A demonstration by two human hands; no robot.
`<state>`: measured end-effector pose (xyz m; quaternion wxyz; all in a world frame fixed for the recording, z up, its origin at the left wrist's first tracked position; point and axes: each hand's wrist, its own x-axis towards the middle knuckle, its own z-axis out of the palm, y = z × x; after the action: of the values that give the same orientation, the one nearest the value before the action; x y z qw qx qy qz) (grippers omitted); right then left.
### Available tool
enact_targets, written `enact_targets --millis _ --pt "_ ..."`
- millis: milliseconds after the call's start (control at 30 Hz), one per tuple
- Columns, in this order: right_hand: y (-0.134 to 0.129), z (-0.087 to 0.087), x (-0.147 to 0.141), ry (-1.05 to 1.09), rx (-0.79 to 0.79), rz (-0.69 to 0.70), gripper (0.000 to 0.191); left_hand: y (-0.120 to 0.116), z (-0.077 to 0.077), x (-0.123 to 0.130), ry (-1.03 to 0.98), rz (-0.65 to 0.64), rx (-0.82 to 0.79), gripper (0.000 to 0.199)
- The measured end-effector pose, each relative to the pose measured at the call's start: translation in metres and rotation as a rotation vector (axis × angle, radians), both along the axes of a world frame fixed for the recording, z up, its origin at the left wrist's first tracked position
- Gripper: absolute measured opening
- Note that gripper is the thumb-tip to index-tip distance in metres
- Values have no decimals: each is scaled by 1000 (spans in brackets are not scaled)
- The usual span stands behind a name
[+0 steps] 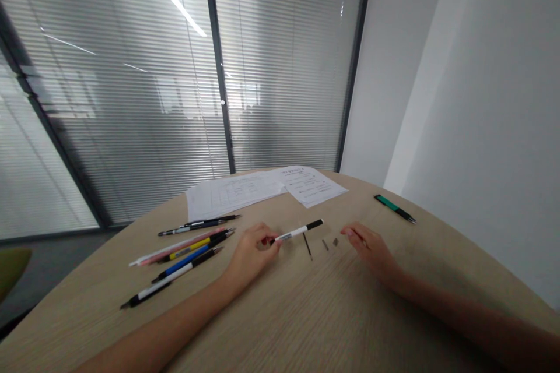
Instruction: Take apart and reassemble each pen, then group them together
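Near the middle of the wooden table, my left hand (252,249) pinches one end of a white pen barrel (294,233) with a black far section. The barrel points right and slightly away from me. Just below it on the tabletop lie a thin dark refill (308,246), a small spring-like piece (325,245) and a small dark pen part (335,241). My right hand (367,247) is right beside that part, its fingers closed together. Whether something tiny is between those fingertips is too small to make out.
Several pens lie at left, among them a white and black pen (170,282), a blue pen (186,261) and a yellow pen (192,247). Printed sheets (236,192) rest at the far edge. A green pen (389,204) is at right. Blinds (284,70) stand behind the table.
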<state>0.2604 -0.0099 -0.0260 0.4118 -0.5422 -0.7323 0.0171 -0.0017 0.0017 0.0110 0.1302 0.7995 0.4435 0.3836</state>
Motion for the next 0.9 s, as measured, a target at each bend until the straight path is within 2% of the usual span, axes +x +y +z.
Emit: enact_targets --millis 133,233,467,600,900 --pt "-1 0 -1 66 -76 43 29 -3 -1 0 41 -103 42 15" --pt "4 -2 0 39 -90 27 21 -5 -1 -1 17 -152 47 15" --pt "16 -5 2 -85 -104 96 15 -3 3 -1 -96 -195 -133 25" --pt "20 -2 2 -132 -115 99 10 -1 4 -2 -130 -196 -154 28" --pt "40 -2 32 -142 -138 -105 8 -1 3 -2 -104 -215 -166 26"
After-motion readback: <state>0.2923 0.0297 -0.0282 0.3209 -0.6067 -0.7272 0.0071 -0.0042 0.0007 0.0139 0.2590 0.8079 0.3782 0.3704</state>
